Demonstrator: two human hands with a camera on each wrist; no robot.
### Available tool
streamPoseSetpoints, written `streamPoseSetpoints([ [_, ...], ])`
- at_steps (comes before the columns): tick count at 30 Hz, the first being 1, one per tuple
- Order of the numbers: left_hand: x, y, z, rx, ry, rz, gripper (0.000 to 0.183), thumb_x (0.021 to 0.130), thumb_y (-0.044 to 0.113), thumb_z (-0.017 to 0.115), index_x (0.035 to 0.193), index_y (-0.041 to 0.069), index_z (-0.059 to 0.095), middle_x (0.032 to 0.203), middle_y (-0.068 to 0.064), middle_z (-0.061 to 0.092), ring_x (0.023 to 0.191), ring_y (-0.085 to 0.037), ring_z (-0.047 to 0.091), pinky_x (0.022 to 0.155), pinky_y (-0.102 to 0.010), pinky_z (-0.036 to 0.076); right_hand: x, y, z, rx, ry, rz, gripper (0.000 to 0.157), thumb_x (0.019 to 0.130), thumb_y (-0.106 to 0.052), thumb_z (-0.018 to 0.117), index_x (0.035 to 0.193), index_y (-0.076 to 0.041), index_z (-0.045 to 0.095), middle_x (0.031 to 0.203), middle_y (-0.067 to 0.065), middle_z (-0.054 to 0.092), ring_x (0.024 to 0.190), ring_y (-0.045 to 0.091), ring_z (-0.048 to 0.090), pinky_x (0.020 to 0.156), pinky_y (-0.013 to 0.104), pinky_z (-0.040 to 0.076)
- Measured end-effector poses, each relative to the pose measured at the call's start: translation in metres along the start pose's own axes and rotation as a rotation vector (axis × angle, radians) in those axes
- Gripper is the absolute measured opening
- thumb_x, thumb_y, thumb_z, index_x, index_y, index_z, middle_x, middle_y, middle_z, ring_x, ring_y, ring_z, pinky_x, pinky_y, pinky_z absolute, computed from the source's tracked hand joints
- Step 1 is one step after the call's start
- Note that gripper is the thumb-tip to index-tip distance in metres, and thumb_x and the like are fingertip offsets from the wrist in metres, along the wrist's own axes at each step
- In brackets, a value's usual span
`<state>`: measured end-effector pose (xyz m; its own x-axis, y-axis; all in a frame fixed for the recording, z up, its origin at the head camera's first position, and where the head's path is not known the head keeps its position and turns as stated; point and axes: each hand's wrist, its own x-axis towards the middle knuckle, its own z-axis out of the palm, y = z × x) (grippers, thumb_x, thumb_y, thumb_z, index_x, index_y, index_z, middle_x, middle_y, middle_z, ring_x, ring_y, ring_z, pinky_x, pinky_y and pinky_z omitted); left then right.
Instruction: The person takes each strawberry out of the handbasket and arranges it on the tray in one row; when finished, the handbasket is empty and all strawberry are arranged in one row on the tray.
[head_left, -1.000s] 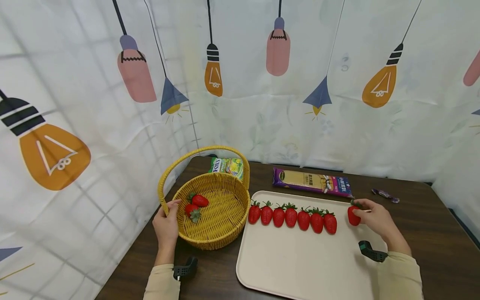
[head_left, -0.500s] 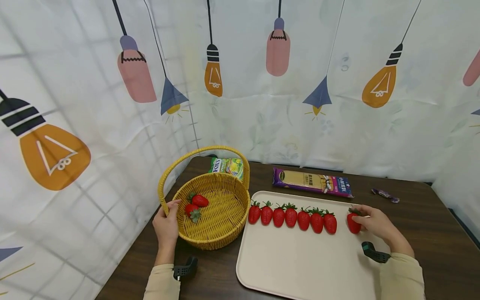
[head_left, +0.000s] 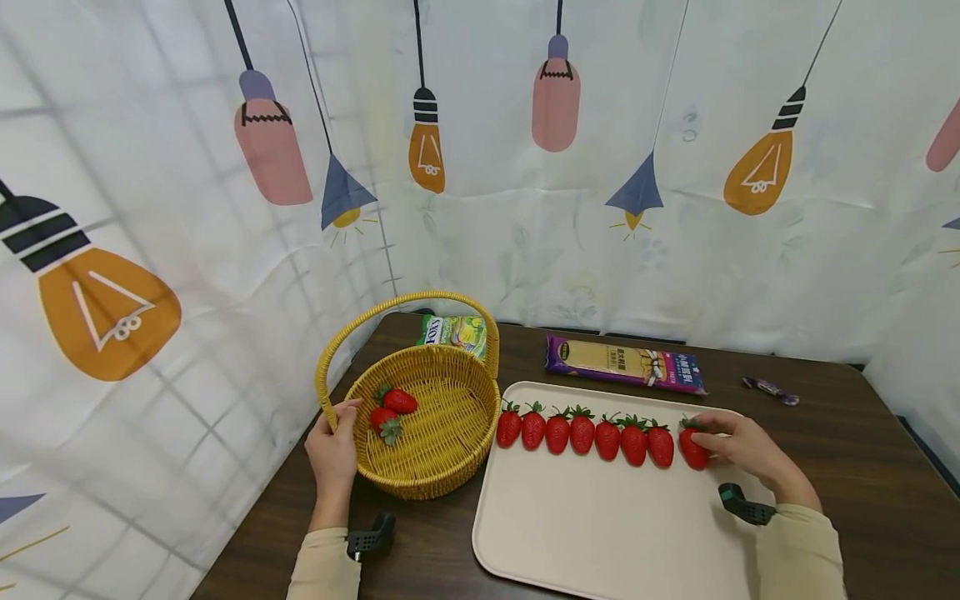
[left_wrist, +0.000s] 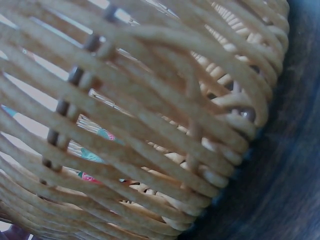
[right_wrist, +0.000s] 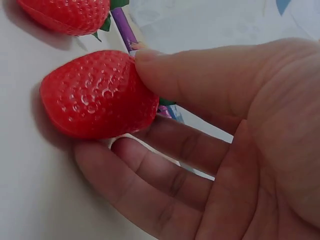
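Note:
My right hand (head_left: 742,447) pinches a red strawberry (head_left: 693,447) between thumb and fingers, at the right end of a row of strawberries (head_left: 582,435) on a beige tray (head_left: 600,533). In the right wrist view, the held strawberry (right_wrist: 95,95) lies on or just above the tray surface, its leaves mostly hidden behind the thumb. My left hand (head_left: 333,450) grips the yellow woven basket (head_left: 427,482) at its left rim, by the foot of the handle. Two strawberries (head_left: 399,402) lie inside. Only the basket's weave (left_wrist: 150,110) fills the left wrist view.
Behind the tray lies a purple pasta packet (head_left: 626,364), with a small wrapped candy (head_left: 771,390) to its right. A green candy bag (head_left: 454,333) sits behind the basket. A patterned curtain (head_left: 495,242) borders the dark table (head_left: 847,467) at back and left.
My right hand has moved left with the strawberry, from near the tray's right edge to close beside the row's last strawberry. My left hand and the basket stay put.

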<state>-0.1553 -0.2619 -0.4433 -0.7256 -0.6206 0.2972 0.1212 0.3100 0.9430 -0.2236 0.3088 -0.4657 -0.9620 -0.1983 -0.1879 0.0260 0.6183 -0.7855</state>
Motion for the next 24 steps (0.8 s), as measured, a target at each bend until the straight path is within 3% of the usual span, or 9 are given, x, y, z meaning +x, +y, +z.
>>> streamPoseSetpoints([
  [4, 0.000, 0.000, 0.000, 0.002, -0.002, -0.001, 0.024, 0.098, 0.017, 0.060, 0.104, -0.003, 0.072, 0.066, 0.011, 0.056, 0.046, -0.003, 0.026, 0.053, -0.028, 0.030, 0.001, -0.002, 0.001, 0.006, -0.010, -0.016, 0.047, 0.095, -0.025, 0.064, 0.127, 0.008, 0.054, 0.117, 0.025, 0.057, 0.090, 0.025, 0.063, 0.073, 0.038, 0.056],
  [7, 0.000, 0.000, 0.000, -0.001, -0.004, 0.002, 0.024, 0.098, 0.017, 0.060, 0.105, -0.003, 0.072, 0.066, 0.017, 0.054, 0.047, -0.003, 0.026, 0.054, -0.028, 0.030, 0.002, -0.002, 0.003, 0.028, -0.017, -0.017, 0.046, 0.095, -0.023, 0.065, 0.127, 0.008, 0.054, 0.116, 0.025, 0.059, 0.089, 0.025, 0.065, 0.072, 0.039, 0.057],
  [17, 0.002, -0.005, 0.000, -0.001, -0.002, 0.000, 0.024, 0.098, 0.017, 0.060, 0.104, -0.002, 0.073, 0.063, 0.011, 0.053, 0.048, -0.005, 0.027, 0.056, -0.029, 0.030, 0.003, -0.003, 0.007, 0.070, -0.023, -0.011, 0.042, 0.097, -0.021, 0.061, 0.126, 0.008, 0.055, 0.109, 0.018, 0.063, 0.087, 0.024, 0.066, 0.070, 0.038, 0.057],
  [21, 0.006, -0.015, 0.001, -0.018, -0.004, -0.009, 0.024, 0.098, 0.020, 0.061, 0.104, 0.000, 0.073, 0.066, -0.005, 0.056, 0.048, -0.006, 0.027, 0.055, -0.029, 0.030, 0.003, -0.005, 0.007, 0.053, 0.001, 0.012, 0.039, 0.100, -0.021, 0.056, 0.126, 0.008, 0.055, 0.107, 0.017, 0.064, 0.086, 0.023, 0.064, 0.070, 0.037, 0.057],
  [24, 0.005, -0.012, 0.000, -0.020, -0.005, -0.005, 0.024, 0.098, 0.019, 0.061, 0.103, -0.001, 0.073, 0.068, -0.007, 0.056, 0.048, -0.004, 0.026, 0.056, -0.029, 0.030, 0.003, -0.005, 0.004, 0.011, 0.050, 0.052, 0.041, 0.101, -0.025, 0.053, 0.127, 0.007, 0.055, 0.105, 0.017, 0.063, 0.085, 0.023, 0.061, 0.071, 0.036, 0.056],
])
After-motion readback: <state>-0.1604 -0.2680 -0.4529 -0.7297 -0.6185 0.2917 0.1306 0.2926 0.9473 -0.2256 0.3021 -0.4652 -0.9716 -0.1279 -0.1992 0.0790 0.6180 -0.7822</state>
